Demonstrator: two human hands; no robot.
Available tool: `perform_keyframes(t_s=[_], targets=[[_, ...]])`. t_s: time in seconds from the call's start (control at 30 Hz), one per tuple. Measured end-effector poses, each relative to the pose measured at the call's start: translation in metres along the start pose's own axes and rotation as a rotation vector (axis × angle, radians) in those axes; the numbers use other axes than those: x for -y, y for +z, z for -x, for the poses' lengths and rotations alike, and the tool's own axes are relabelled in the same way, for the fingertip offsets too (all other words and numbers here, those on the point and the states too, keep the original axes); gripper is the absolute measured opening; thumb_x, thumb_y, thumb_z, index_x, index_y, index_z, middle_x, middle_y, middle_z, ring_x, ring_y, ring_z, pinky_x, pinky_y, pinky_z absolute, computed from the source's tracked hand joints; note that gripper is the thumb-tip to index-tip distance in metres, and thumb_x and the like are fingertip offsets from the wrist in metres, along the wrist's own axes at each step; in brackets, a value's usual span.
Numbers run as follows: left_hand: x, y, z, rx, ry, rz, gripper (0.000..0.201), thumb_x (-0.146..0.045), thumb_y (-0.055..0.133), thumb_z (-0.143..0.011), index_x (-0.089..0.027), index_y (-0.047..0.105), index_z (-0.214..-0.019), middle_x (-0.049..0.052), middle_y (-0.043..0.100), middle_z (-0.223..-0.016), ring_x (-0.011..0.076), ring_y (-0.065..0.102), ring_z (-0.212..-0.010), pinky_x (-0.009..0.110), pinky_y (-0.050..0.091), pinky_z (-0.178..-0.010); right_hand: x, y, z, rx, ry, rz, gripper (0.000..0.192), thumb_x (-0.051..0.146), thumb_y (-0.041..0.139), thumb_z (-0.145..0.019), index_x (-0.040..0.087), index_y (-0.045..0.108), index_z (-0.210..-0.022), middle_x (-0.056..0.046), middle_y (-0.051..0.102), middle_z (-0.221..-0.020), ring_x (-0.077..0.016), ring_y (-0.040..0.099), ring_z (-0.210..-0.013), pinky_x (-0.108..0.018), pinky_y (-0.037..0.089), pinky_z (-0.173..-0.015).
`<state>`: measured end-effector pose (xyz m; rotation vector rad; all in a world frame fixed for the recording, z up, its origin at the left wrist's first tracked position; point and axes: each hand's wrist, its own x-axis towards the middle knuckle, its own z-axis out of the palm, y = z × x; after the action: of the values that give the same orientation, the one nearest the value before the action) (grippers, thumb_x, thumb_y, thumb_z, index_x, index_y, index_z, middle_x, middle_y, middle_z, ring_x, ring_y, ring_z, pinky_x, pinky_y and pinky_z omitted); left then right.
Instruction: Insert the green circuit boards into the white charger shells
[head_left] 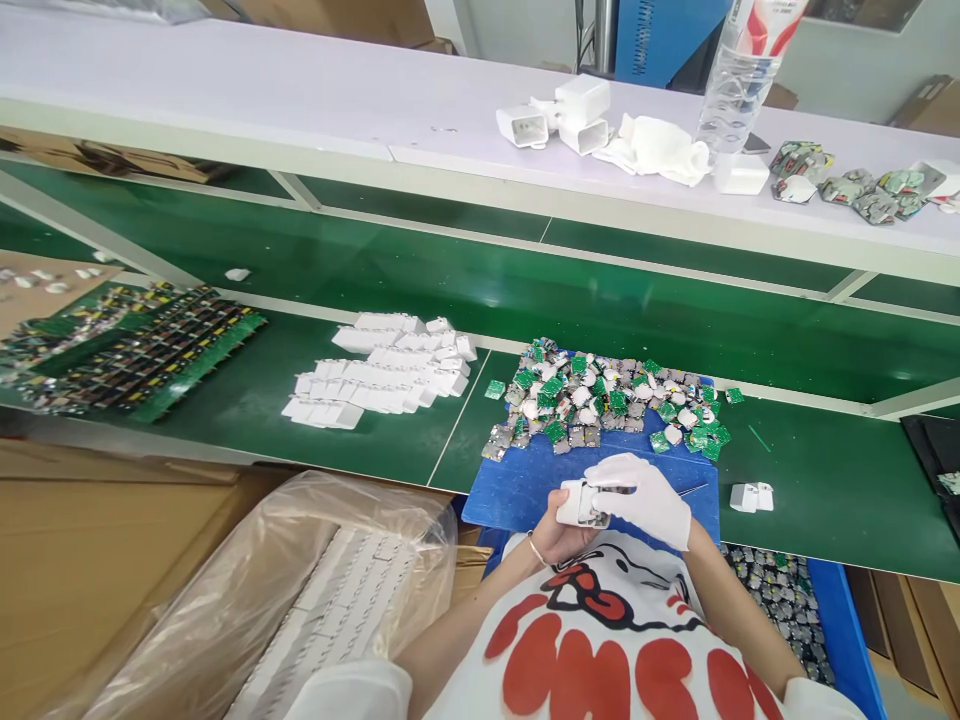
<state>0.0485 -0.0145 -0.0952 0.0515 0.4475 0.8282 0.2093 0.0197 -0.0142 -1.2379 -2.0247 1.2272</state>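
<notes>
**White charger shell held in both hands over the blue tray**

White charger shell (pixel 581 503) sits between the two hands, close to the person's chest and just above the near edge of the blue tray (pixel 517 490). The left hand (pixel 555 530), bare with a thin bracelet at the wrist, curls its fingers around the shell from below and grips it. The right hand (pixel 649 497), in a white glove, lies over the shell's right end with its fingers (pixel 611 480) closed down against the open side; whether they pinch a separate part there cannot be told.

On the tray's far half lies a heap of small green circuit boards (pixel 611 400) mixed with grey and white pieces. Left of the tray, on the green belt (pixel 375 280), white shells lie in rows (pixel 382 375); further left is a panel of populated boards (pixel 142 350). Right of the tray, one more white shell (pixel 751 496) rests alone on the belt. Near and left of the tray, a carton lined with clear plastic (pixel 315 590) holds stacked white parts. Beyond the tray, on the raised white shelf (pixel 262 100), stand several white casings (pixel 559 118), a crumpled white glove (pixel 656 148) and a clear water bottle (pixel 739 80).
</notes>
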Motion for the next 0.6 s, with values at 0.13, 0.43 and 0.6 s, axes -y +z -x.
perform_keyframes(t_s=[0.13, 0.43, 0.6], targets=[[0.004, 0.003, 0.003, -0.021, -0.041, -0.074, 0.035, -0.036, 0.050, -0.081, -0.010, 0.065, -0.099, 0.004, 0.070, -0.077, 0.0185, 0.065, -0.082, 0.025, 0.045, -0.073, -0.008, -0.002, -0.005, 0.004, 0.070, -0.020, 0.032, 0.040, 0.056, -0.090, 0.014, 0.061, -0.107, -0.006, 0.062, -0.109, -0.0200, 0.060, -0.096, -0.039, 0.050, -0.084], [0.005, 0.002, 0.002, -0.030, -0.042, -0.330, 0.040, -0.044, 0.068, -0.064, -0.017, 0.066, -0.094, 0.004, 0.068, -0.080, 0.0250, 0.063, -0.086, 0.032, 0.045, -0.075, -0.026, -0.016, -0.007, -0.011, 0.082, -0.081, 0.032, 0.036, 0.054, -0.092, 0.015, 0.055, -0.116, -0.008, 0.057, -0.116, -0.0197, 0.058, -0.100, -0.040, 0.050, -0.086], [0.001, 0.005, 0.006, -0.003, -0.162, -0.580, 0.046, -0.017, 0.079, -0.053, -0.019, 0.066, -0.098, 0.004, 0.068, -0.087, 0.0233, 0.060, -0.089, 0.033, 0.044, -0.080, -0.022, -0.018, 0.009, 0.007, 0.024, -0.095, 0.030, 0.037, 0.053, -0.092, 0.015, 0.057, -0.113, -0.008, 0.059, -0.112, -0.0184, 0.060, -0.095, -0.038, 0.052, -0.082]])
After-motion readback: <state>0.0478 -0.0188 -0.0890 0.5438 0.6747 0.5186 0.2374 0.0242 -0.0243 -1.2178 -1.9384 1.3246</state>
